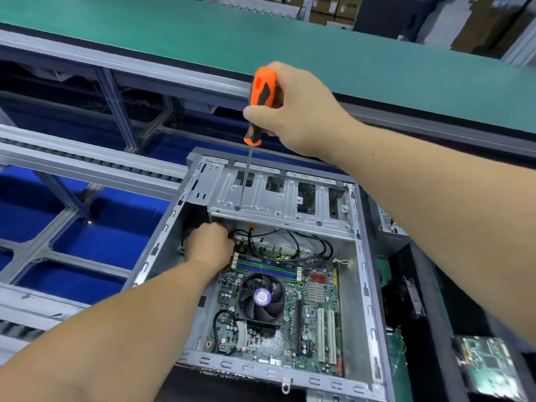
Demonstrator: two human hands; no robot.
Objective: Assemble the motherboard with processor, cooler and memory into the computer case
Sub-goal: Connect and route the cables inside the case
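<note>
I am looking down at a factory line: a green belt (203, 33) runs across the top, grey aluminium framing (87, 169) with blue panels fills the left, and stacked cardboard boxes (333, 7) sit blurred in the far background. In the middle lies the computer case (368, 285), open side up. The motherboard (316, 303) lies flat on the floor of the case, with the cooler (261, 298) and its fan near the board's centre and the memory slots (265, 268) just beyond it. Black cables (301, 245) loop over the board's far edge, under the metal drive cage (278, 198).

My right hand (298, 108) grips the orange and black handle of a screwdriver (259, 103), fingers curled around it; the shaft points down and its tip meets a hole in the drive cage. My left hand (210, 246) reaches into the case's far left corner beneath the cage, fingers curled; I think they pinch something small there, but shadow hides it. A loose circuit board (490, 364) lies on the dark surface right of the case.
</note>
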